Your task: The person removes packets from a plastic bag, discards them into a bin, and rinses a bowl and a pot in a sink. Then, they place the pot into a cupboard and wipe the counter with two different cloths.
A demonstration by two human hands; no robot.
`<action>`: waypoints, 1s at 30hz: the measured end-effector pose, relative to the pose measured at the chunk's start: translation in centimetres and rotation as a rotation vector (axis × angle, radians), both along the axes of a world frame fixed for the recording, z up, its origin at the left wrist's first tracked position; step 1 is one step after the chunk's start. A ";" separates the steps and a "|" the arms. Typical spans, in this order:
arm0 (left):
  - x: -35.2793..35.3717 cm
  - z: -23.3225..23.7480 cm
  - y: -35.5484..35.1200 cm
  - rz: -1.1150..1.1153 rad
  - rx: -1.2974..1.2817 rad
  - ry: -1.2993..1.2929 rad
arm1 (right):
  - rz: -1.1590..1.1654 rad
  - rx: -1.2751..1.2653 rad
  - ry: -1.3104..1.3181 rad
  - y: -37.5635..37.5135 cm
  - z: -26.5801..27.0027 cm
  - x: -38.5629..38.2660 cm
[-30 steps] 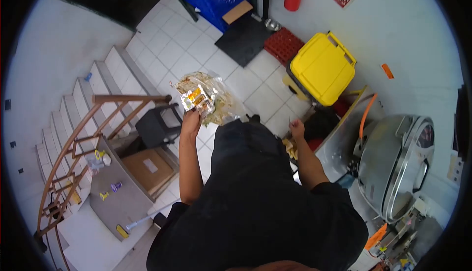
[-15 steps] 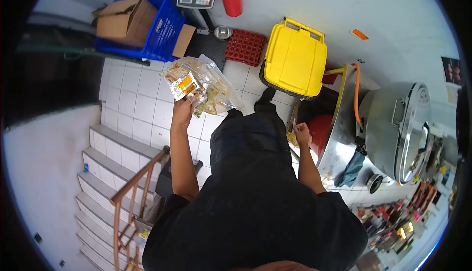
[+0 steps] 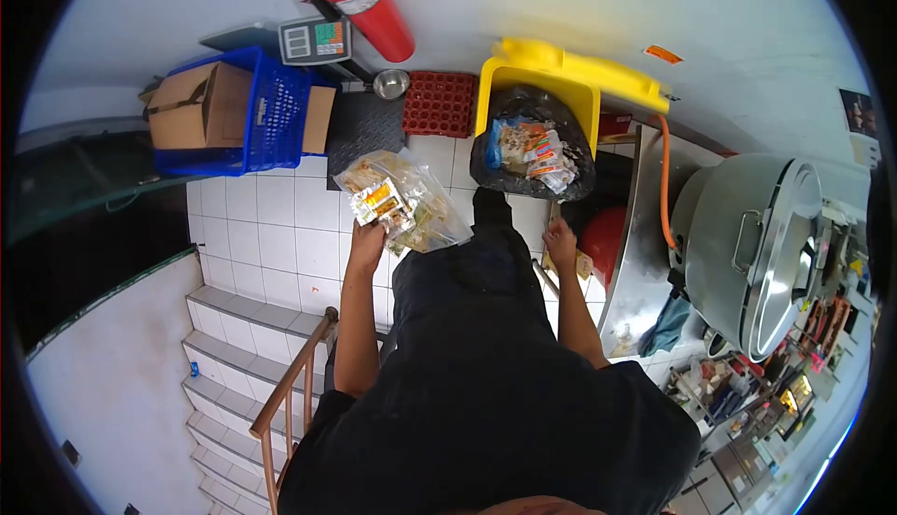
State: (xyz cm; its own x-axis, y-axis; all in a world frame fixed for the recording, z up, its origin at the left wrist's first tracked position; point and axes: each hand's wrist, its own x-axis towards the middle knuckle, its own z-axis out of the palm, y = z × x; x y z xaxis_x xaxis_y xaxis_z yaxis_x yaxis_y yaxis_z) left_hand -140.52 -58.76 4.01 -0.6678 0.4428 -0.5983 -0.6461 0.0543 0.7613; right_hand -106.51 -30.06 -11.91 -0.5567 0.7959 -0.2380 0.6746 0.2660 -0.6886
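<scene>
Beside a wall, the open yellow bin (image 3: 598, 99) stands ahead; left hand (image 3: 368, 235) grips plastic bags (image 3: 411, 205), right hand's (image 3: 561, 237) hold unclear.

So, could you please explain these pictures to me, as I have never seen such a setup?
There is no robot here: a person works with two bare hands, filmed by one head-worn camera looking forward and down. All the pictures come from it. The left hand holds a soiled clear plastic bag with shiny printed packaging. Whether the right hand holds anything is too small to tell. On the tiled floor ahead stand a yellow bin with its lid open and rubbish inside, and a blue crate containing a cardboard box.
</scene>
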 end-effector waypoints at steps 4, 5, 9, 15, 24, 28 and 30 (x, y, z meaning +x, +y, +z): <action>1.3 -1.9 3.5 -0.029 -0.088 0.017 | 0.278 0.223 -0.079 8.0 0.3 -9.0; 1.7 -3.0 3.9 -0.021 -0.103 -0.010 | 0.290 0.196 -0.018 9.5 0.4 -11.0; 2.6 -4.3 6.2 -0.075 -0.153 -0.042 | 0.427 -0.028 0.009 13.5 -3.3 -16.4; 4.4 -7.9 11.7 -0.258 -0.170 -0.002 | 0.371 0.354 0.109 14.6 -7.6 -16.9; 6.4 -25.8 20.9 -0.503 -0.050 -0.066 | 0.047 0.241 0.162 12.4 3.9 -7.9; 6.5 -29.6 27.9 -0.815 -0.248 0.216 | -0.018 0.189 0.189 10.4 3.8 -7.8; 6.3 -31.3 30.2 -0.812 -0.294 0.224 | 0.008 0.176 0.159 9.9 2.5 -8.9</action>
